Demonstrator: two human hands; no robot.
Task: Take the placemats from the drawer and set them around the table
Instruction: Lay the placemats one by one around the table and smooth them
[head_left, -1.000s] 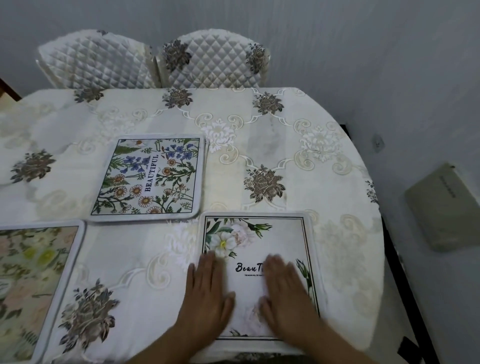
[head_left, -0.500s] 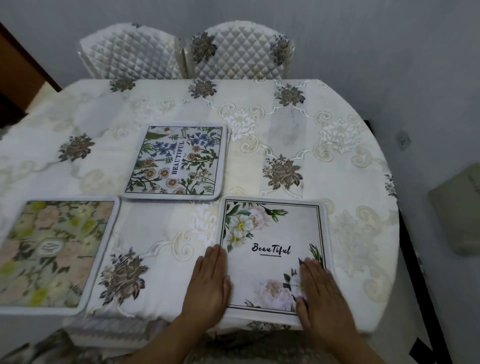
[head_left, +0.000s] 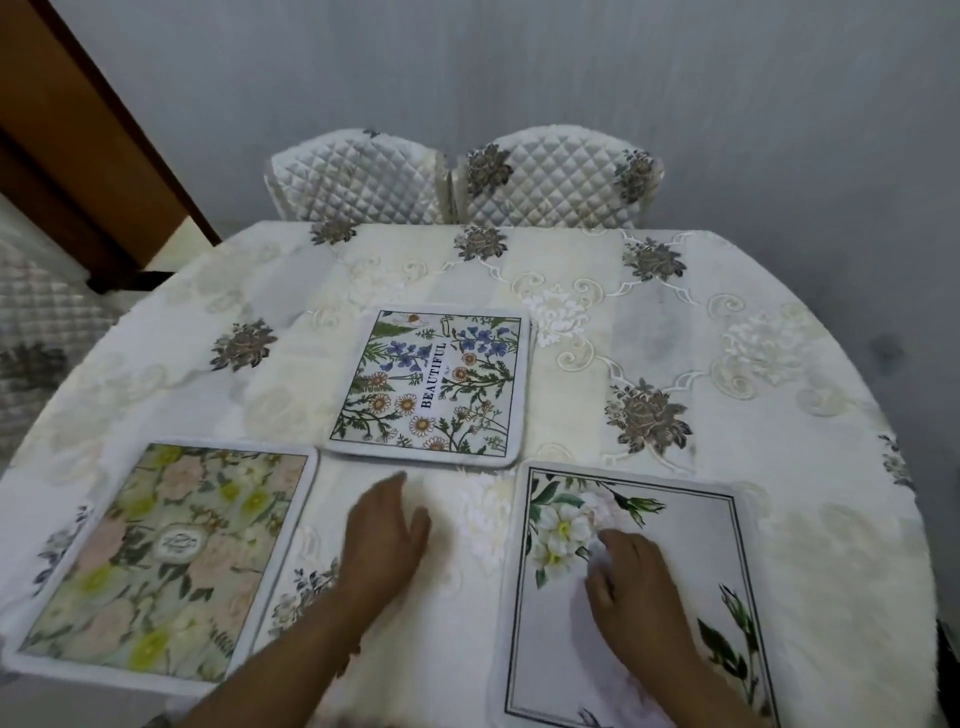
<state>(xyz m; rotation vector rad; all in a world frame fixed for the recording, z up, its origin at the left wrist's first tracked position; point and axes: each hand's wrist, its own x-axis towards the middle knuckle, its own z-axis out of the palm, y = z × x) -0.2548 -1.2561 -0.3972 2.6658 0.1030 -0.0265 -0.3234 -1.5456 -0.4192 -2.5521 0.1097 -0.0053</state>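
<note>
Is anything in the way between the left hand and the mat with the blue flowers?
No, nothing visible. Only bare tablecloth lies between the left hand and the blue-flower placemat.

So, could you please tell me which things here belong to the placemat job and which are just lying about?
Job: blue-flower placemat, pink-and-yellow placemat, white-flower placemat under the right hand, left hand, table.
Just there: quilted chair, second quilted chair, brown wooden panel.

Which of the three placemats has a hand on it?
The white rectangular placemat with white blossoms and black border, near right: the right hand rests on it. The blue-flowered placemat and pink-and-yellow placemat lie untouched; the left hand touches neither.
</note>
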